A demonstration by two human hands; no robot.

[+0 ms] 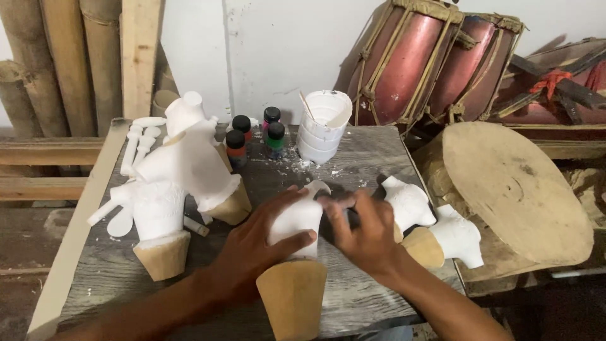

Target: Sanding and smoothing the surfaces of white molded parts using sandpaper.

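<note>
At the near edge of the weathered grey wooden tabletop (366, 158), a white plaster-coated figure on a tan conical wooden base (294, 265) — upright, gripped around its white upper part by the left hand (265, 243), thumb across the front. Right hand (363, 230) against the figure's right side, fingers curled toward its top, holding nothing else. Left of these, two taller white figures on similar tan bases (180, 183). To the right, two smaller white figures lying tilted (435, 227) beside a round pale wood slab (517, 189). Behind, small dark-capped paint bottles (255, 136) and a stack of white plastic cups (322, 126).
</note>
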